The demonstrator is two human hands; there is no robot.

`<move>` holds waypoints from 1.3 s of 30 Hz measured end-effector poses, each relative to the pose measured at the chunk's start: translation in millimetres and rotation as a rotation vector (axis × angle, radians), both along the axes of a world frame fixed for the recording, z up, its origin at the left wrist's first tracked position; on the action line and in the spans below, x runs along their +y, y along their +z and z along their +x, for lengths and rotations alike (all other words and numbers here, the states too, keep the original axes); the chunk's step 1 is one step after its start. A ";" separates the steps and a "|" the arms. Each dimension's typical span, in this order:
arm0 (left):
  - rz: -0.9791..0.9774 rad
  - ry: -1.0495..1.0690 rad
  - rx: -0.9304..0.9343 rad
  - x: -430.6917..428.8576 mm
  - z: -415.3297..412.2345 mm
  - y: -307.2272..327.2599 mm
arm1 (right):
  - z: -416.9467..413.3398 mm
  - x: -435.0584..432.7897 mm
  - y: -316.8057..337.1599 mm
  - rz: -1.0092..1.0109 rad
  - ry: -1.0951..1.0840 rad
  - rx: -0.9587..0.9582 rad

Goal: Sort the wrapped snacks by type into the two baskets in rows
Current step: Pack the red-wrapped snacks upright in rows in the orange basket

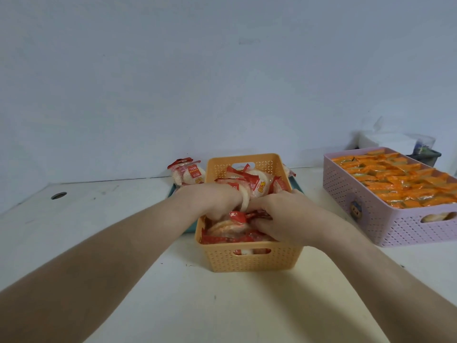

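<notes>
Head view, mid-frame: your left hand and right hand grip cracker packets in the heaped orange basket; squeeze harder and they may crack or spill.

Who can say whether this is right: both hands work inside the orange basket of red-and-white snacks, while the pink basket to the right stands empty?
No: the head view shows the pink basket full of orange packets. The left hand and right hand do work inside the orange basket of red-and-white snacks.
</notes>
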State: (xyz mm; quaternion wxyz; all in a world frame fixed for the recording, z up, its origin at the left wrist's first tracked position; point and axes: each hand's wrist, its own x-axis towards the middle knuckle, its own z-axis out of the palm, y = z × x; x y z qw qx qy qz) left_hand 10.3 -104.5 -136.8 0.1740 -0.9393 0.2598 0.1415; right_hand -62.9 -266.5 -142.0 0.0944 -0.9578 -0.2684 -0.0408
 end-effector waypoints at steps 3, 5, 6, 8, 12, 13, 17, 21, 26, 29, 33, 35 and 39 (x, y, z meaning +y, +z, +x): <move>0.044 0.044 -0.061 -4.4 2.3 -2.1 | 1.3 0.9 0.5 -0.010 0.001 0.033; 0.065 0.037 -0.131 -6.2 1.6 -3.2 | 1.4 1.2 0.8 -0.005 0.001 0.052; 0.066 0.025 -0.162 -6.4 0.1 -2.2 | 1.0 0.9 1.8 -0.006 0.000 0.054; 0.087 -0.008 -0.195 -5.6 -2.7 -0.1 | 0.7 0.7 2.3 -0.003 -0.004 0.049; 0.131 -0.039 -0.171 -5.8 -6.3 1.9 | 0.9 1.8 0.7 -0.002 -0.014 0.050; 0.119 -0.032 -0.154 -6.3 -4.7 1.3 | 0.0 1.9 0.7 0.001 -0.018 0.051; 0.091 0.007 -0.126 -7.8 0.4 -2.1 | -0.5 2.2 -2.1 0.049 -0.032 0.014; -0.173 0.045 -0.200 -0.4 -0.4 14.7 | -1.8 2.6 -8.3 0.115 -0.068 -0.049; -0.497 0.100 -0.387 23.1 -26.2 51.5 | -4.3 4.1 -7.9 0.120 -0.089 -0.068; -0.515 0.102 -0.242 24.0 -46.2 47.6 | -2.8 3.6 -7.5 0.005 -0.052 -0.049; -0.563 0.156 0.050 25.3 -55.3 34.5 | -2.5 -0.4 -7.4 0.101 -0.018 -0.031; -0.496 0.123 0.044 22.4 -56.1 26.8 | -3.9 -1.8 -6.3 0.231 -0.018 0.005; -0.452 0.050 -0.061 18.4 -52.6 16.9 | -4.5 -12.1 2.9 0.104 -0.069 -0.070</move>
